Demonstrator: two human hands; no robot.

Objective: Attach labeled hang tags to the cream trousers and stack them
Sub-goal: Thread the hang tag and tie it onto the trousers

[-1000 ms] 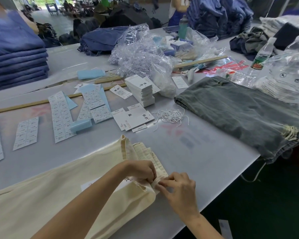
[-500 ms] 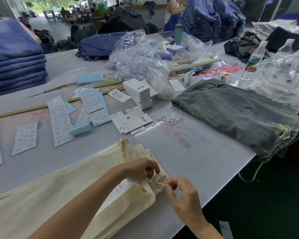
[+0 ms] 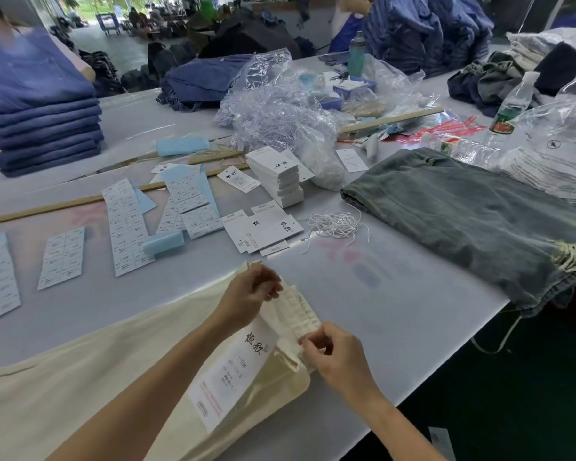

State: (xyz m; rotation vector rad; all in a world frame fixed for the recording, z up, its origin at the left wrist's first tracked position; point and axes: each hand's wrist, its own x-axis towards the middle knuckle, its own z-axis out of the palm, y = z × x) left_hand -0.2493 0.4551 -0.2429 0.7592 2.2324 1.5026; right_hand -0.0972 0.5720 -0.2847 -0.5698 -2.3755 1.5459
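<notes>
We are fastening the hang tag (image 3: 233, 371) to the cream trousers (image 3: 80, 377): left hand (image 3: 250, 294) pinches the waistband (image 3: 300, 307), right hand (image 3: 336, 354), at five o'clock, pinches what seems the cord. Next, we judge, comes securing it.

Hang tag (image 3: 234, 371) on cream trousers (image 3: 80, 377): two brush-style characters, digits unclear.

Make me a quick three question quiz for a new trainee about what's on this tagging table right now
1. True or false: the hang tag lies on the cream trousers.
2. What lies between the loose tags and the grey trousers? A) scissors B) white strings C) tape
3. Which hand pinches at the waistband nearest the table edge?

Key:
1. True
2. B
3. The right hand; the left hand holds the waistband farther in.
</notes>
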